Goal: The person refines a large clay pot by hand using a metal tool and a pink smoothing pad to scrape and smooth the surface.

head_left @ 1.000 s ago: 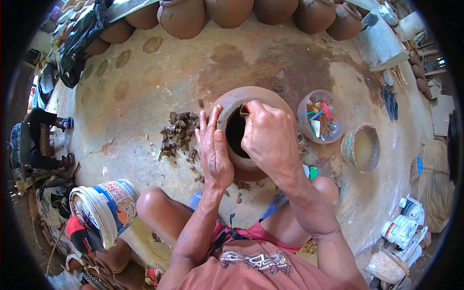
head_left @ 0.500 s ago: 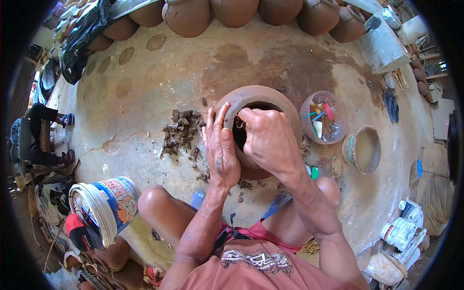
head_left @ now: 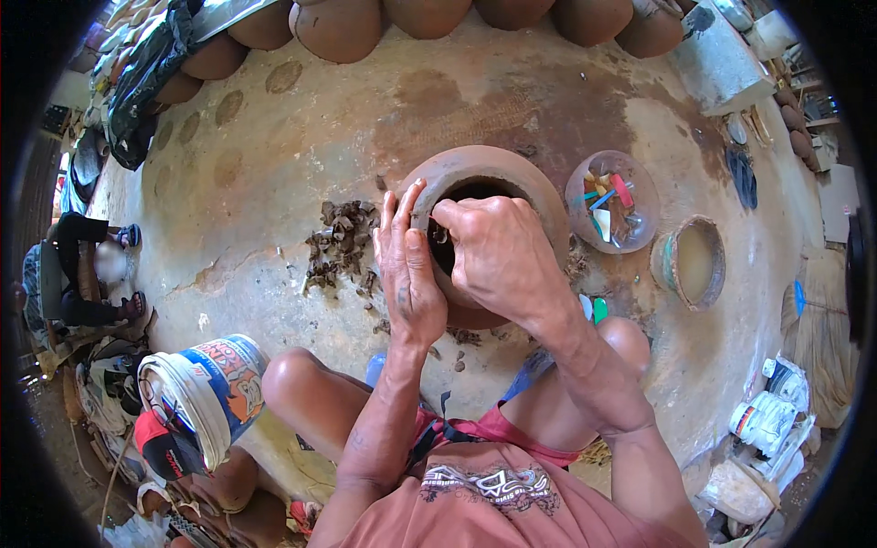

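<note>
A round reddish-brown clay pot [head_left: 534, 187] with a wide dark mouth stands on the floor in front of me. My left hand [head_left: 408, 274] lies flat along the pot's left side, its fingers stretched out and pointing away from me. Over the mouth, my right hand [head_left: 501, 256] is curled closed, with its fingertips at the inner left side of the rim. Something small glints below those fingers, but the hand hides most of it. Dark curled clay shavings [head_left: 340, 242] lie in a heap left of the pot.
A clear tub [head_left: 577, 196] of small coloured tools and a bowl of cloudy water [head_left: 694, 265] stand at the right. A white-and-blue bucket [head_left: 215, 379] is at the near left. Clay pots [head_left: 338, 27] line the far side. Another person's legs [head_left: 82, 269] show at the far left.
My right hand has shifted slightly left and nearer along the inner rim. My left hand keeps its place against the pot. The whole view has shifted a little.
</note>
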Available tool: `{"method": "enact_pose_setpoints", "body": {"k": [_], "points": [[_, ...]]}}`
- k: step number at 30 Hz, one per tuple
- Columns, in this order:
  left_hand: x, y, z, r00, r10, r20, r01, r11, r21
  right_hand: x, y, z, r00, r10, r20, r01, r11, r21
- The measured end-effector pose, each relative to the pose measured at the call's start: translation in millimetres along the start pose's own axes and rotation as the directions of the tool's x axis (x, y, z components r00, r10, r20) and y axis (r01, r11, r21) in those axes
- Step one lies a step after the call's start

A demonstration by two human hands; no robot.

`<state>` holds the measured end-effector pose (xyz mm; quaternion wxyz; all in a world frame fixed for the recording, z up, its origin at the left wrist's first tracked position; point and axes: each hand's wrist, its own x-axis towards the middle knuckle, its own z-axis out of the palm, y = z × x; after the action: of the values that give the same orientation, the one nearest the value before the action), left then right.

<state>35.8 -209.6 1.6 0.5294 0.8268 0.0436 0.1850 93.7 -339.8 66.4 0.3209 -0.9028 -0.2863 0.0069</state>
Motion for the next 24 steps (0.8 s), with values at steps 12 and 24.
{"method": "enact_pose_setpoints", "body": {"k": [12, 24], "points": [[12, -9, -3, 0.998, -0.002, 0.06, 0.008, 0.995, -0.096, -1, -1, -6, 0.997, -0.044, 0.058, 0.044, 0.999, -0.005], [35, -19, -13, 0.981, 0.011, 0.196, 0.039, 0.968, -0.249, -3, 2, -45, 0.948, -0.119, 0.295, 0.129, 0.991, -0.015]]}}
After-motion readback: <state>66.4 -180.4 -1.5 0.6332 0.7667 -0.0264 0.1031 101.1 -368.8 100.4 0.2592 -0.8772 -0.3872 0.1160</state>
